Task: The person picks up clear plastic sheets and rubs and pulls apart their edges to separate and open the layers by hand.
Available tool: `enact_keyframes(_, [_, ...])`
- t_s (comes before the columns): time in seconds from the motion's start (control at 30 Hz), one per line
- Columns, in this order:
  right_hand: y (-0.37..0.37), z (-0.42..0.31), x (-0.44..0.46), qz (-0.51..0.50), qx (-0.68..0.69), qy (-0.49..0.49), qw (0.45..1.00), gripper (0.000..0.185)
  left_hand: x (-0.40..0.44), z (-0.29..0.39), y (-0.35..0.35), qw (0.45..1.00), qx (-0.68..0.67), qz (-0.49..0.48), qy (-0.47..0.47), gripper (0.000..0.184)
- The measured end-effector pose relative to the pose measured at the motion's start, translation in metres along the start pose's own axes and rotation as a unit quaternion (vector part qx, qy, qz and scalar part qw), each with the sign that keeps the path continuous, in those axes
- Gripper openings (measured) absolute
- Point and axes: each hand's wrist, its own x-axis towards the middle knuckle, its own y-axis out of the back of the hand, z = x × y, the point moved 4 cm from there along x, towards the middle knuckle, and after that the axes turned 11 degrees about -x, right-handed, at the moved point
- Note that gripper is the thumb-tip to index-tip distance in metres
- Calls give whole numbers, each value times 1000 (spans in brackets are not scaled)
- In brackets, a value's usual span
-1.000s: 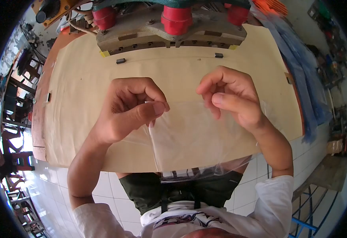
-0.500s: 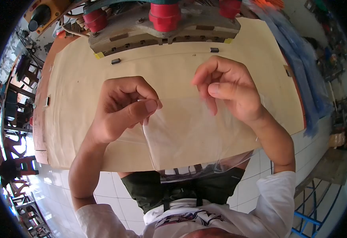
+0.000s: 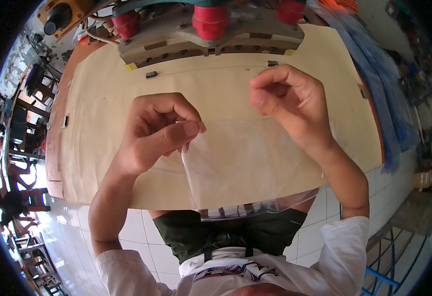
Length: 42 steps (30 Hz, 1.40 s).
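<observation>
My left hand pinches the upper left corner of a clear plastic sheet or bag between thumb and fingers. The transparent film hangs from there toward my lap, its lower edge past the front of the table. My right hand is up to the right, above the film's top edge. Its fingers are curled, with the thumb against them in a pinch. Whether anything is between those fingertips cannot be made out.
A table covered in tan sheeting lies under my hands. At its back stands a press-like machine with a metal bar and red fittings. Small dark blocks sit before it. Blue plastic film drapes over the right side.
My right hand has moved up and slightly right, and its thumb and fingers have come together. My left hand stays on the film's corner. The view has shifted slightly.
</observation>
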Motion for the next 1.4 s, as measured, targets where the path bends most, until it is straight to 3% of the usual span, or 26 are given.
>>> enact_keyframes(0.1, [-3,0,-1,-43,-80,4,996,22,1,0,-1,1000,1,0,3,13])
enact_keyframes(0.33, [-7,-7,-7,-114,-65,-11,991,24,2,3,-1,998,58,24,9,20])
enact_keyframes(0.7, [2,-4,-6,-79,7,-36,996,22,1,5,5,996,77,11,45,27])
enact_keyframes(0.77, [1,-3,-5,-78,8,-41,996,23,0,8,4,998,67,-14,-9,31])
enact_keyframes(0.87, [1,-1,-5,-83,8,-45,995,23,-2,7,6,995,92,-25,-11,35])
enact_keyframes(1.1, [0,0,-5,-81,7,-58,995,24,-1,12,2,989,141,-39,-21,33])
enact_keyframes(1.17, [0,0,-4,-84,8,-55,995,24,-2,15,0,997,70,-13,9,28])
enact_keyframes(1.4, [-2,-3,-5,-73,-4,-45,996,22,1,5,5,996,83,-4,-20,30])
